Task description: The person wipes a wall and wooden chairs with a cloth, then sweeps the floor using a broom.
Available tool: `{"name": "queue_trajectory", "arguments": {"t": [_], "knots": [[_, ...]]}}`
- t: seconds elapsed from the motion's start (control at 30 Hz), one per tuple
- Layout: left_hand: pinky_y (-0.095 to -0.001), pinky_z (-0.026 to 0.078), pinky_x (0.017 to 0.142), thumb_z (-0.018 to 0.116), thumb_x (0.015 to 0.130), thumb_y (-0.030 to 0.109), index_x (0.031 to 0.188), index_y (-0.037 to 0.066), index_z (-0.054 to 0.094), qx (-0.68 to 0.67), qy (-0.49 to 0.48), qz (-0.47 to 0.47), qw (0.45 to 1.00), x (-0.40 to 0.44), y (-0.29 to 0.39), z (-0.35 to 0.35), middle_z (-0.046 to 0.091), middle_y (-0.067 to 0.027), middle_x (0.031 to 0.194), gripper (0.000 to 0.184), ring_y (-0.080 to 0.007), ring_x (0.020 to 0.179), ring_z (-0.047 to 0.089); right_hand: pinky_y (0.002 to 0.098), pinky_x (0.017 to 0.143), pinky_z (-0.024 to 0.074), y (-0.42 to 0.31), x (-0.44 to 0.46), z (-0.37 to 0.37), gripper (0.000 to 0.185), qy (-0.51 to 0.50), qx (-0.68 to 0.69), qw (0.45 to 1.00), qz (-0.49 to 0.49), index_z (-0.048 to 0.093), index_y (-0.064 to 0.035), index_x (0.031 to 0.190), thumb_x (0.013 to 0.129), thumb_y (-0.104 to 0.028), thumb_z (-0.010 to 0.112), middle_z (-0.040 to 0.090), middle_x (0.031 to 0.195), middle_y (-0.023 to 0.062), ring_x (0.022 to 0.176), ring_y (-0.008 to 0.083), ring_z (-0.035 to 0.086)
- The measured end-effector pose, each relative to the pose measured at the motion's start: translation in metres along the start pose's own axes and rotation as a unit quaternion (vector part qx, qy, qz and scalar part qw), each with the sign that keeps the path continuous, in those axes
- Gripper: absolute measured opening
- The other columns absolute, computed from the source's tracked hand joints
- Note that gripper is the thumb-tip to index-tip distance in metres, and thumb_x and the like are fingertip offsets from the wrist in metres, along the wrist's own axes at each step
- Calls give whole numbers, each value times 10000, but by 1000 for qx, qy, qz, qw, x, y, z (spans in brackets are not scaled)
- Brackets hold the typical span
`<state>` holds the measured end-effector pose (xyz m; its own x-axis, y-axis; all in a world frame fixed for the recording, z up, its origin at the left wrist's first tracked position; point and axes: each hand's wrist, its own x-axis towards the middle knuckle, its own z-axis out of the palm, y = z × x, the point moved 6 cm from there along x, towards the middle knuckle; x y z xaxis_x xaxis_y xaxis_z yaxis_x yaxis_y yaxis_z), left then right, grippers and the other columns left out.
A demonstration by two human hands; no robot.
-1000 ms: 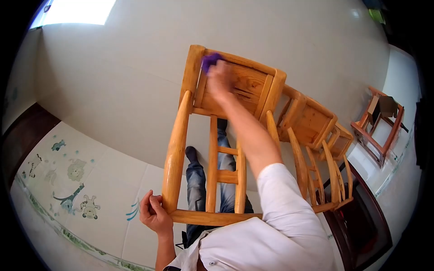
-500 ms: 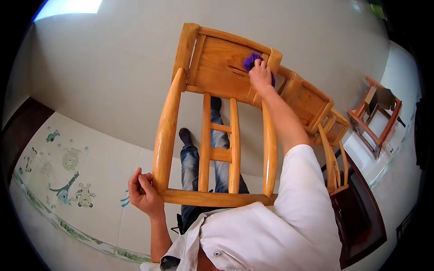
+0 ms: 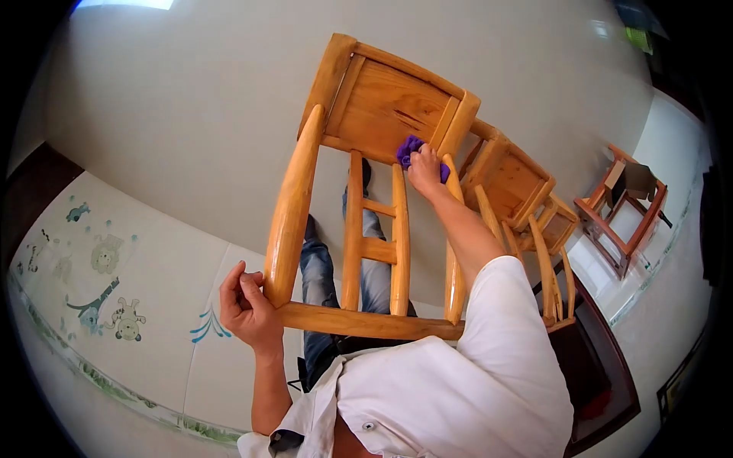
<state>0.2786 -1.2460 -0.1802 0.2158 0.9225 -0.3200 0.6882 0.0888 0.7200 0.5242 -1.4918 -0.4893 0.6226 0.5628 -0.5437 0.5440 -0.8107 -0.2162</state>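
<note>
A varnished wooden chair (image 3: 397, 101) stands in front of me, its seat away from me and its backrest near my body. My right hand (image 3: 426, 167) is closed on a purple cloth (image 3: 410, 148), pressed at the rear edge of the seat beside the right back post. My left hand (image 3: 251, 305) rests against the outer side of the left back post, near the top rail (image 3: 366, 323). Its fingers are curled, and whether they grip the post is hard to make out.
More wooden chairs (image 3: 510, 182) stand in a row to the right. Beyond them, a reddish frame (image 3: 630, 244) bears an open cardboard box (image 3: 634, 180). A dark wooden piece (image 3: 603, 382) is at the lower right. Animal-decorated tiles (image 3: 160, 259) line the left wall.
My right hand with the purple cloth has moved from the seat's far left across to its right side, then back toward the backrest. My left hand stays by the left post.
</note>
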Motion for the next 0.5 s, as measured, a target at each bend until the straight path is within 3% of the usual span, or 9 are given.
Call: {"name": "queue_trajectory", "arguments": {"t": [0.2, 0.23, 0.3, 0.33, 0.4, 0.5], "knots": [[-206, 442, 605, 486, 905, 25, 1045, -14, 588, 10, 10, 13, 1000, 1, -3, 0, 603, -47, 759, 178, -84, 673, 554, 437, 871, 400, -33, 31, 31, 278, 168, 190, 964, -84, 646, 3, 948, 678, -24, 591, 523, 1018, 215, 998, 381, 475], [-206, 439, 599, 485, 906, 27, 1044, -13, 589, 9, 14, 20, 1000, 1, -3, 1, 602, -45, 756, 178, -83, 670, 551, 463, 826, 413, -71, 39, 11, 133, 200, 177, 953, -143, 608, 5, 819, 696, -4, 557, 527, 976, 221, 956, 394, 487], [-203, 433, 592, 482, 908, 32, 1042, -11, 589, 21, 14, 22, 999, 1, -4, 1, 601, -43, 751, 177, -81, 665, 548, 450, 833, 435, -126, 66, 3, 126, 114, 177, 964, -160, 608, 14, 798, 688, 32, 547, 503, 1012, 225, 993, 388, 467], [-201, 431, 589, 480, 910, 35, 1040, -10, 590, 25, 18, 27, 999, 2, -3, 1, 600, -42, 749, 176, -80, 663, 546, 436, 851, 441, -143, 74, -4, 161, 84, 145, 978, -123, 618, 9, 817, 680, 50, 547, 486, 1058, 214, 1015, 381, 455], [-205, 429, 592, 483, 917, 58, 1041, -2, 593, 36, 19, 7, 999, 2, -1, 4, 597, -40, 758, 176, -79, 671, 543, 430, 860, 442, -143, 75, -1, 151, 65, 112, 982, -135, 632, -5, 823, 698, 23, 552, 487, 1097, 173, 1031, 361, 458], [-213, 438, 609, 480, 925, 76, 1036, -2, 597, 59, 7, -2, 998, 1, 1, 2, 592, -40, 771, 179, -84, 680, 542, 431, 850, 444, -103, 42, -10, 117, 162, 97, 953, -239, 642, -20, 804, 726, -19, 554, 496, 1125, 128, 1055, 324, 460]]}}
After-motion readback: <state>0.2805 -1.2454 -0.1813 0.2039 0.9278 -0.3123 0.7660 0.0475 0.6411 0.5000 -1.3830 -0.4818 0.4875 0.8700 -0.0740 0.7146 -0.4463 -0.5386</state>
